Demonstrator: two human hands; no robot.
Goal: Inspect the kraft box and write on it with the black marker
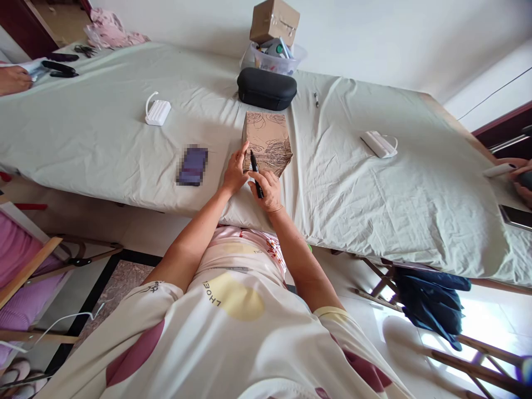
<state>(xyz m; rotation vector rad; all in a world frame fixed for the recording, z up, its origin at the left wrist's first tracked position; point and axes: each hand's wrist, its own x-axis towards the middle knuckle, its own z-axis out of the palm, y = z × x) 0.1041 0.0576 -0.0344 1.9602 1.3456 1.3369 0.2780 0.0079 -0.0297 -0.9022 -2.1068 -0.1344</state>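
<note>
A brown cardboard box (268, 138) with dark swirl drawings lies on the cloth-covered table (103, 144) right in front of me. My left hand (235, 170) rests against the box's near left side, fingers stretched along it. My right hand (268, 190) is closed round a black marker (256, 173), whose tip touches the box's near face.
A black zip case (266, 88) lies behind the box, with a clear tub (277, 62) and a second carton (274, 21) beyond. White power banks (158, 112) (379, 144), a blurred phone (192, 165), and other people's hands at far left (14, 79) and far right (519, 174).
</note>
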